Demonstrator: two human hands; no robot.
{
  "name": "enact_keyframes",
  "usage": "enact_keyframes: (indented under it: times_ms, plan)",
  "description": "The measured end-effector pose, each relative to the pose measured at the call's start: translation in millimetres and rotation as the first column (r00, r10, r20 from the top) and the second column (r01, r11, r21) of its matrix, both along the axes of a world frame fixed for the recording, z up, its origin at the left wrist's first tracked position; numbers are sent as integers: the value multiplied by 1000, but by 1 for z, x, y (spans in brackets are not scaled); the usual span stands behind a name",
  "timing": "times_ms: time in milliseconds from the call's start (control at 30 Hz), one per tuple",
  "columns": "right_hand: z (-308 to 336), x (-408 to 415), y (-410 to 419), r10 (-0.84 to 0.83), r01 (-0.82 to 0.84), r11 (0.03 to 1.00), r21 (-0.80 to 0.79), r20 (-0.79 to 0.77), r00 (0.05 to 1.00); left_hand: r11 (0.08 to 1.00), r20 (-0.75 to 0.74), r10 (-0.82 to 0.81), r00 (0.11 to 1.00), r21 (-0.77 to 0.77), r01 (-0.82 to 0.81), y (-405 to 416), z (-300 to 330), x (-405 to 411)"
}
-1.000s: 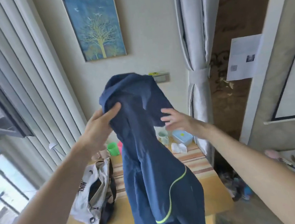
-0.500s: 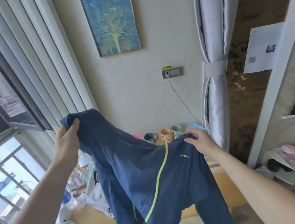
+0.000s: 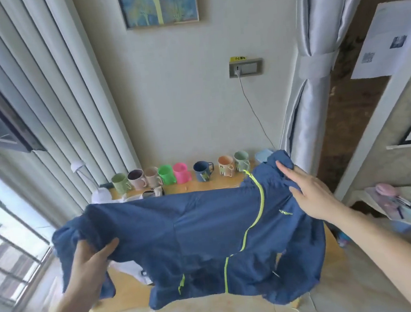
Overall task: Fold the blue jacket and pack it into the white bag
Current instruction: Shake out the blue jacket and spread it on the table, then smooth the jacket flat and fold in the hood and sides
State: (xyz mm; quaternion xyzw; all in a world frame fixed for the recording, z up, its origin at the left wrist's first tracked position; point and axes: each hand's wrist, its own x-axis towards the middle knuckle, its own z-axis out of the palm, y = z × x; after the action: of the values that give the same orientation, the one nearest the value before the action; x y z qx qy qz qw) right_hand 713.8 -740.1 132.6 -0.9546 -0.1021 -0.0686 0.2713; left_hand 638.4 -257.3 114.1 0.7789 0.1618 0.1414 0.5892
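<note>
The blue jacket (image 3: 194, 236) with a lime-green zip is stretched out sideways above the wooden table (image 3: 126, 284). My left hand (image 3: 89, 263) grips its bunched left end, low on the left. My right hand (image 3: 310, 196) holds the collar end on the right, fingers spread over the fabric. The white bag (image 3: 132, 269) is almost wholly hidden behind the jacket; only a pale strip shows under its lower edge.
Several mugs (image 3: 181, 173) stand in a row along the table's far edge by the wall. A white desk lamp (image 3: 98, 190) stands at the back left. Curtains hang on both sides. A cluttered shelf (image 3: 402, 203) sits at the right.
The jacket went from hanging lengthwise to being spread wide and lowered over the table. My left hand dropped down and left; my right hand moved to the collar end. The bag got covered.
</note>
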Motion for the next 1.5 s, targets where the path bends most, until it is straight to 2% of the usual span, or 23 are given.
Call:
enact_keyframes:
  times_ms: [100,233,433,567,667,733,800,833,900,967,1000,1067,1200,1300,1367,1500]
  plan:
    - [-11,48,4,-23,26,996,-83,37,999,999,-67,33,997,13,-32,-8,-13,37]
    - [-30,147,6,60,-51,992,-115,79,995,989,-112,137,984,62,-131,-11,-27,108]
    - [-101,299,29,146,-152,974,-166,-52,988,936,-254,352,901,81,-342,-9,-82,235]
    - [-169,339,39,191,-204,978,-51,-190,963,919,-353,393,849,119,-375,-15,-123,274]
    - [-213,317,22,129,-132,991,-2,-199,972,946,-467,324,823,140,-293,-18,-152,270]
    - [-240,276,9,28,-18,998,61,-171,985,960,-514,277,812,185,-210,-29,-173,258]
    - [-264,220,1,-132,168,981,95,-302,944,946,-581,230,781,323,-38,-47,-193,244]
    - [-278,191,0,-203,253,966,59,-435,877,923,-606,204,768,381,56,-56,-205,237]
    - [-309,134,1,-303,361,930,-63,-689,659,860,-633,129,764,454,231,-68,-234,219]
    - [-335,92,6,-341,388,911,-141,-788,513,766,-665,68,744,512,388,-67,-261,202]
    - [-344,78,10,-345,389,908,-153,-799,493,721,-691,69,720,533,442,-62,-274,195]
    - [-349,67,19,-367,418,896,-151,-782,504,665,-709,84,700,563,491,-62,-284,187]
    - [-342,67,22,-364,539,842,-21,-759,540,575,-580,62,812,686,446,-63,-280,182]
    - [-322,61,8,-411,637,765,91,-692,593,645,-477,-14,879,667,373,-68,-265,178]
    - [-308,52,-5,-470,652,753,89,-620,628,689,-425,-121,897,615,384,-73,-260,173]
    - [-290,23,-31,-549,655,755,30,-518,656,677,-419,-182,890,602,422,-70,-261,154]
